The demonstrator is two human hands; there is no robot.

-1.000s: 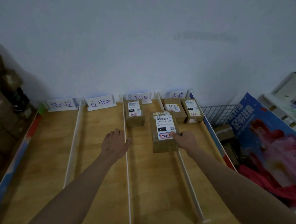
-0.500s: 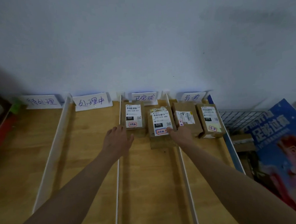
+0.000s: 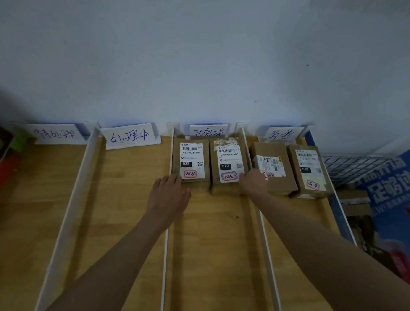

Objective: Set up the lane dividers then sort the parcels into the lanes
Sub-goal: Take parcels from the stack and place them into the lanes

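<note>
Parcel 070 (image 3: 228, 164) sits flat in my third lane, far end, just beside parcel 032 (image 3: 191, 160) at its 9 o'clock. Right hand (image 3: 253, 183) presses its near right corner, fingers curled against it. Left hand (image 3: 169, 193) lies spread, fingertips touching 032's near edge over the divider (image 3: 165, 252).

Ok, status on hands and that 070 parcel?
Left hand open beside 032 parcel. Right hand on 070 parcel, in third lane. Nothing blocking.

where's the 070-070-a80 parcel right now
In the head view, the 070-070-A80 parcel lies at the far end of the third lane, right of the 032 parcel, with the right hand on its near corner.
</note>
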